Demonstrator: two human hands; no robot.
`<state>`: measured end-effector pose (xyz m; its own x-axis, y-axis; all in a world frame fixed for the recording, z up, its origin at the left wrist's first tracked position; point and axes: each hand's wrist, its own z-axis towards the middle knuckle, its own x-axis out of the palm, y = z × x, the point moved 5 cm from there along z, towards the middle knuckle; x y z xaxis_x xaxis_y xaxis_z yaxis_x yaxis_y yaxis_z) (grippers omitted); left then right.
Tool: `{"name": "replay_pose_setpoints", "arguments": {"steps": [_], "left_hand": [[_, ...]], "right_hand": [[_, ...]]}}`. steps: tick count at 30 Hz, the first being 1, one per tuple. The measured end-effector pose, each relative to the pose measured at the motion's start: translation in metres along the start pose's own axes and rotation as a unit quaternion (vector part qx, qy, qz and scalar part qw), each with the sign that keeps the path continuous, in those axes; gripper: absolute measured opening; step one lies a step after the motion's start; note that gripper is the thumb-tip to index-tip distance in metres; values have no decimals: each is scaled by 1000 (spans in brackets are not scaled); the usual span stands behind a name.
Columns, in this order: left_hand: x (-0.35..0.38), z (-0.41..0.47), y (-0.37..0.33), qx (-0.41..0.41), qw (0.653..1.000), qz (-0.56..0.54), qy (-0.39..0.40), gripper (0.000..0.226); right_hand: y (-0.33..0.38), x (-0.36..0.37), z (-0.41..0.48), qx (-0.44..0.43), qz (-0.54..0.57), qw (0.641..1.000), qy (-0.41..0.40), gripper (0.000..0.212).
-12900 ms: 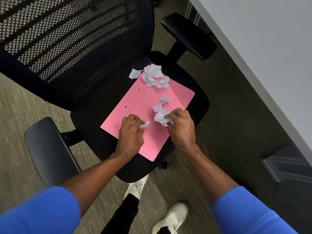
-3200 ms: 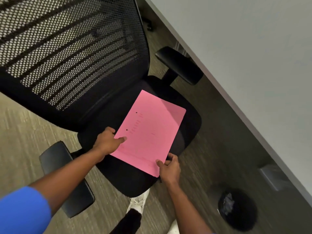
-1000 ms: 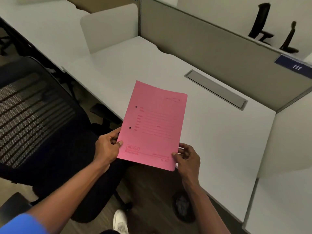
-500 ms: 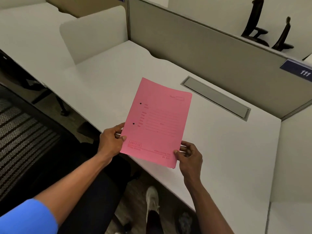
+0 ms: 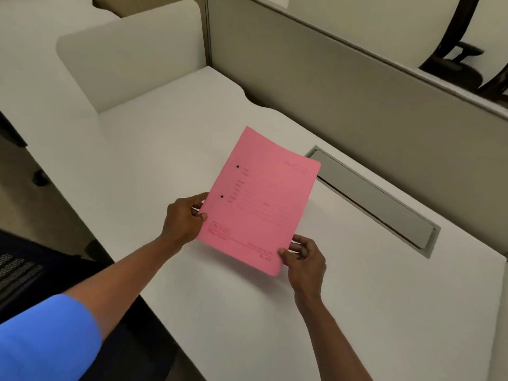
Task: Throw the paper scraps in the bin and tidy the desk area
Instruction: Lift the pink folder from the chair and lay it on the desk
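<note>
A pink paper folder [image 5: 261, 199] with two punched holes and printed lines is held a little above the white desk [image 5: 165, 149], tilted up at its far end. My left hand [image 5: 184, 218] pinches its left edge near the lower corner. My right hand [image 5: 305, 257] pinches its lower right corner. No paper scraps and no bin are in view.
A grey cable tray lid [image 5: 376, 199] is set into the desk just beyond the folder. A beige partition [image 5: 330, 78] runs behind it, and a white divider panel [image 5: 132, 56] stands at the left. The black mesh chair [image 5: 19, 268] is at the lower left edge.
Earlier the scraps lay on the folder on the chair seat; then the folder lay bare. Both hands lifted it and have carried it forward over the desk.
</note>
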<state>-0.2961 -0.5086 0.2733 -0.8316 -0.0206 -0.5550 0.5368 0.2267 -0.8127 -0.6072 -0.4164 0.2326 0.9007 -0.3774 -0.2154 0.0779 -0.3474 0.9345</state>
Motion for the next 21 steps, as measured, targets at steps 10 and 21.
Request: {"name": "replay_pose_setpoints", "arguments": {"steps": [10, 21], "left_hand": [[34, 130, -27, -14, 997, 74, -5, 60], [68, 242, -42, -9, 987, 158, -19, 58]], "right_hand": [[10, 42, 124, 25, 36, 999, 28, 38], [18, 84, 214, 54, -14, 998, -8, 34]]}}
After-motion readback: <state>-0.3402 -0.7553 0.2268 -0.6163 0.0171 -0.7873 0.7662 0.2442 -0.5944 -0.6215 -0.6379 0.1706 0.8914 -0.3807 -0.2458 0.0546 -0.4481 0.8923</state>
